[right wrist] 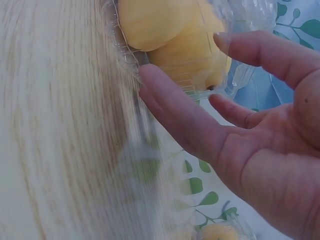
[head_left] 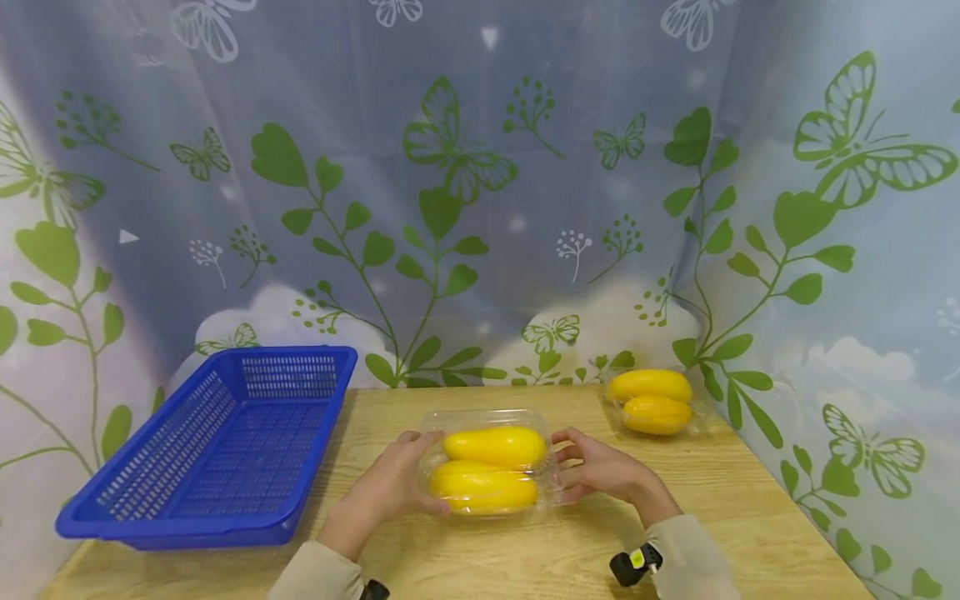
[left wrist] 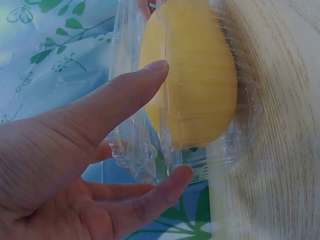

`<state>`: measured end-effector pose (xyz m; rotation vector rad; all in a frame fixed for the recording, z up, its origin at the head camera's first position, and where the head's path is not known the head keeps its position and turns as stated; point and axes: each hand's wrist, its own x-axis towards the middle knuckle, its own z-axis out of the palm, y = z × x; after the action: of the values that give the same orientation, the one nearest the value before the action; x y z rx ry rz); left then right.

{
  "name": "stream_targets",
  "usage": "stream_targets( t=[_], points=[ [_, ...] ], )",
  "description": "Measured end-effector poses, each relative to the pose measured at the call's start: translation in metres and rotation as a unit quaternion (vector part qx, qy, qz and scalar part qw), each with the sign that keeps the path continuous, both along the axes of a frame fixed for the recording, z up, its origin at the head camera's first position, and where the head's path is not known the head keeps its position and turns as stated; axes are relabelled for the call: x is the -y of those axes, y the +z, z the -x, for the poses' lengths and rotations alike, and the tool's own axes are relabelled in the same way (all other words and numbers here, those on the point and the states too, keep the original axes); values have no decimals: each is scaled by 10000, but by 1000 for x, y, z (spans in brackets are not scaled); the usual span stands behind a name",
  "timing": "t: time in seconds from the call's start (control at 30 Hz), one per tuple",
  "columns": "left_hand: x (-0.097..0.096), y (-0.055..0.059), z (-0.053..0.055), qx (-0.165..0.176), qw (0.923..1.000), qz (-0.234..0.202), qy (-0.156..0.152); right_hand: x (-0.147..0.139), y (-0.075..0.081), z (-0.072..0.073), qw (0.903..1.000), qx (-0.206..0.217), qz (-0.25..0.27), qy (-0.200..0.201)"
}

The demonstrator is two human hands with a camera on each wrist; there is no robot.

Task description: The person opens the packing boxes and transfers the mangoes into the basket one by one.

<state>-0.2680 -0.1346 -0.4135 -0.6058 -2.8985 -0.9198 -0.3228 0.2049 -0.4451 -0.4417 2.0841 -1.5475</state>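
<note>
A clear plastic clamshell box sits on the wooden table in front of me. Inside lie two oblong yellow fruits resembling mangoes, one behind the other. At its left end my left hand grips the box. The left wrist view shows that thumb pressed on the plastic near the rim seam, with fingers round the end, partly hidden. Around the right end is my right hand, its fingers spread and slightly bent, fingertips right at the plastic. The right wrist view shows those fingers beside the end wall.
To the left stands a blue plastic basket with perforated walls. A second clear box with two yellow fruits lies at the table's back right. A patterned curtain hangs behind the wooden table and along its sides.
</note>
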Motion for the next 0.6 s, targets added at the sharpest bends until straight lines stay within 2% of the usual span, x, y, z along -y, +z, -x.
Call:
stream_targets(
  t=[0.4, 0.6],
  points=[
    [0, 2, 0, -114, 9998, -84, 142, -1, -1, 1, 9991, 341, 263, -14],
    [-1, 7, 1, -554, 9981, -223, 152, 0, -1, 1, 9990, 348, 264, -55]
  ],
)
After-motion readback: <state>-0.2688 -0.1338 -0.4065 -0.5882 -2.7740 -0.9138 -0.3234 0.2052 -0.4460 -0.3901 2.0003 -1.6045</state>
